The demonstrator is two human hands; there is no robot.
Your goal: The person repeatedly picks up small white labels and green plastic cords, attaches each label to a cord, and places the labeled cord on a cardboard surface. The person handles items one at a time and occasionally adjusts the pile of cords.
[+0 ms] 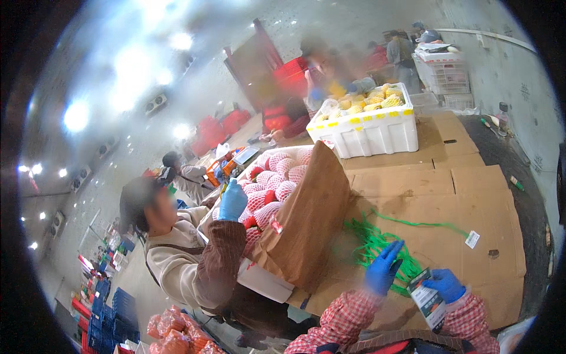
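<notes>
My right hand (445, 286), in a blue glove, grips a flat dark printed card or packet (425, 300) at the near edge of the cardboard-covered table. To its left, my left hand (384, 268), also blue-gloved, has its fingers stretched out with nothing seen in them. Just beyond that hand lies a tangled heap of green mesh netting (371, 239), partly hidden by it. One green strand runs right to a white tag (472, 239).
Left of the netting stands a box of red fruit in foam sleeves (268, 180), brown paper (315, 221) along its side. A co-worker (183, 236) reaches over it. Further back, a white foam crate (377, 133) holds yellow fruit. Flattened cardboard (477, 200) covers the table.
</notes>
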